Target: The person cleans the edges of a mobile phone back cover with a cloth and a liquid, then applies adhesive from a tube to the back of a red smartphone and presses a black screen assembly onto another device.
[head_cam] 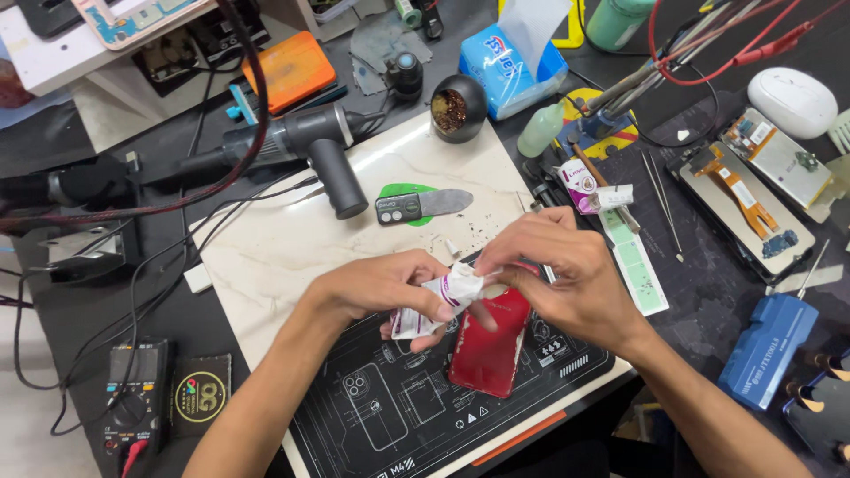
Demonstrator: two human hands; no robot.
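Near the tabletop's [292, 239] front edge, the left hand [376, 288] closes its fingers around a crumpled white tube [436, 305] while the right hand [567, 274] pinches the tube's tip, both just above a red phone [489, 350] lying on the black mat [398, 407].

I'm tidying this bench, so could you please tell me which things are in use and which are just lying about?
In use:
left hand
right hand
white tube
red phone

Lying about:
hot-air gun
multimeter
tissue pack
blue tool block
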